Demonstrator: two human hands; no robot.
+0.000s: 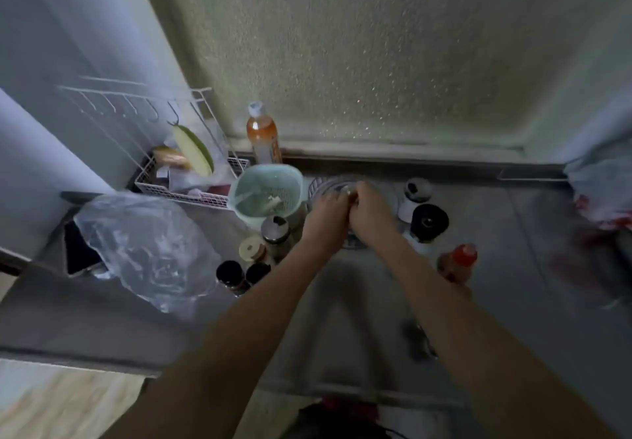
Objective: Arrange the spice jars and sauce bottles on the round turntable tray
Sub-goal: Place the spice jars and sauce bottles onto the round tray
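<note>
Both hands, left hand (327,206) and right hand (371,206), meet over the turntable tray (323,184); finger state unreadable. Tray looks light, rigid: grip the rim.

A crinkly clear plastic bag (143,247) lies on the grey counter (102,308). Behind it stands a white wire basket (181,185) with a green and white thing (193,149) hanging over it. Beside the basket sits 1 pale green strainer bowl (266,192).
</note>
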